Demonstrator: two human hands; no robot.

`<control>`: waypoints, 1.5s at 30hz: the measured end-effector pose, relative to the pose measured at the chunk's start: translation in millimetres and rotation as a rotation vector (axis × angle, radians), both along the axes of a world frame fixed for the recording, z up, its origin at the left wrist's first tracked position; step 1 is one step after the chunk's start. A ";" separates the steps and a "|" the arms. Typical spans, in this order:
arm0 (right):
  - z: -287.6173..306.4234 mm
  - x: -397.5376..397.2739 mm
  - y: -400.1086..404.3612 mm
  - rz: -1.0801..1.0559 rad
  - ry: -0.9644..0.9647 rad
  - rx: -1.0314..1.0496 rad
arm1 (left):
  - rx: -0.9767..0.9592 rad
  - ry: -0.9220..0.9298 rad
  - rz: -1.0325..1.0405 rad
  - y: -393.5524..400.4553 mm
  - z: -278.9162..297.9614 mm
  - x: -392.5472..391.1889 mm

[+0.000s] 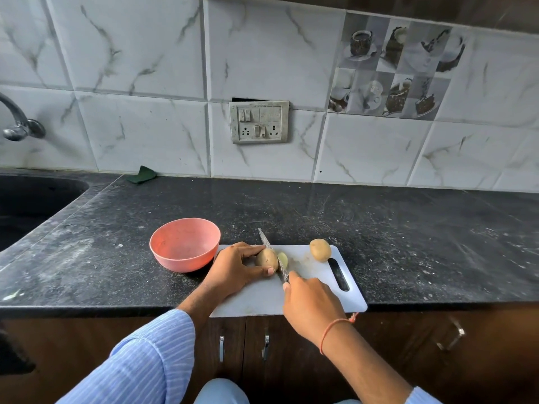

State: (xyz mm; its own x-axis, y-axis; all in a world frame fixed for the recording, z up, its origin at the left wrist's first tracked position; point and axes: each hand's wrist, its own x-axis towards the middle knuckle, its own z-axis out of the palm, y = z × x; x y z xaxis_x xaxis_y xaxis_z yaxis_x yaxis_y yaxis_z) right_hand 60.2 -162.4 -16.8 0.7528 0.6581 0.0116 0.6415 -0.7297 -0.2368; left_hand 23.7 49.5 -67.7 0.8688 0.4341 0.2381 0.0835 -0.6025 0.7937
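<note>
A white cutting board [315, 290] lies at the front edge of the black counter. On it my left hand [236, 268] grips a brown potato [266, 258], thumb and fingers curled round it. My right hand [310, 304] holds a knife [272, 255] by its handle, which the hand hides. The blade stands in the potato, with a pale cut piece [283, 258] just to its right. A second, whole potato [320, 250] sits at the board's far right corner.
An empty pink bowl [184, 243] stands just left of the board. A dark sink [26, 205] with a tap [20, 123] is at the far left. A green scrub pad [142, 174] leans on the tiled wall. Cabinet doors with handles [265, 348] are below.
</note>
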 end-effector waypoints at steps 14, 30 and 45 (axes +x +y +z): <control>3.1 19.0 -16.8 -0.071 0.065 0.162 | -0.038 0.026 0.012 -0.1 1.6 -0.9; 11.3 11.9 -10.6 -0.043 0.091 0.209 | -0.044 0.041 0.039 1.3 -0.2 0.2; 23.5 9.8 23.2 -0.049 0.089 0.164 | -0.019 0.006 0.010 1.3 0.7 -1.5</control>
State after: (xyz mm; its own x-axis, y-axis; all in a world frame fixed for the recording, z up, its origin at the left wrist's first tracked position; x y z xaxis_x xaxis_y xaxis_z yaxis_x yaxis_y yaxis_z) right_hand 70.0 -139.2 6.7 0.7871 0.6150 0.0480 0.5771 -0.7066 -0.4095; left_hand 22.1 50.7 -67.0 0.8656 0.4475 0.2246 0.0943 -0.5863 0.8046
